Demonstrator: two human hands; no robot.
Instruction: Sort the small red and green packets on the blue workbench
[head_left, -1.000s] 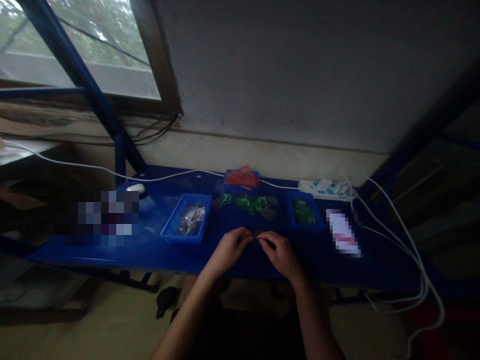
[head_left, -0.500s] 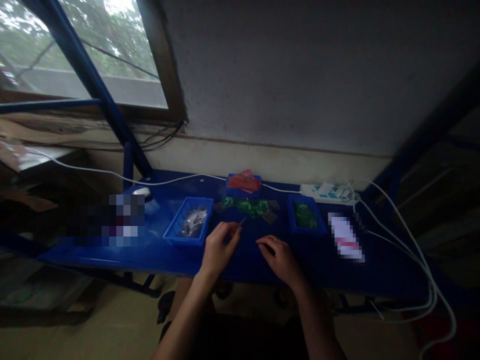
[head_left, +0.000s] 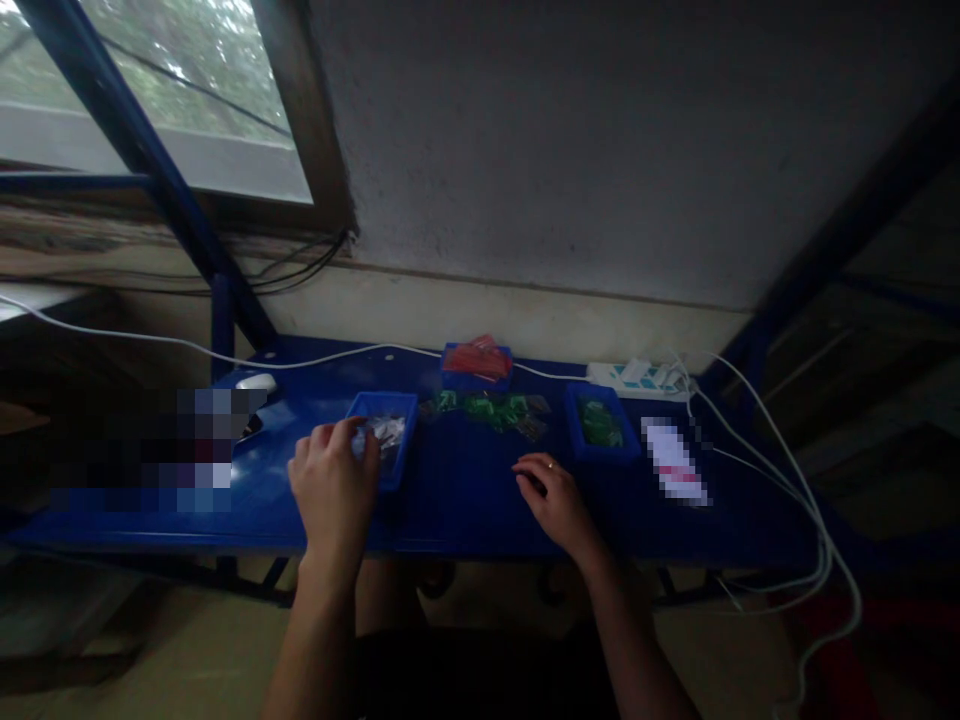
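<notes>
My left hand (head_left: 335, 480) is over the left side of a blue tray (head_left: 407, 440) that holds small clear packets (head_left: 388, 432). Its fingers curl down at the tray, and the fingertips are partly hidden, so what they hold cannot be made out. My right hand (head_left: 551, 495) hovers over or rests on the blue table (head_left: 465, 500), its fingers bent and drawn together, with no object visible in them. Green and clear packets (head_left: 495, 410) lie between the trays. A second blue tray (head_left: 631, 448) holds green packets (head_left: 600, 424).
Behind the packets stands a small blue tray with red strips (head_left: 478, 358). A power strip (head_left: 637, 378) with white cables lies at the back right. A blurred white and pink item (head_left: 675, 462) is at the right, a white object (head_left: 256, 383) at the left.
My left hand has moved left from the middle of the table to the left tray, and the small thing at its fingertips no longer shows. My right hand has barely moved. The view has shifted slightly.
</notes>
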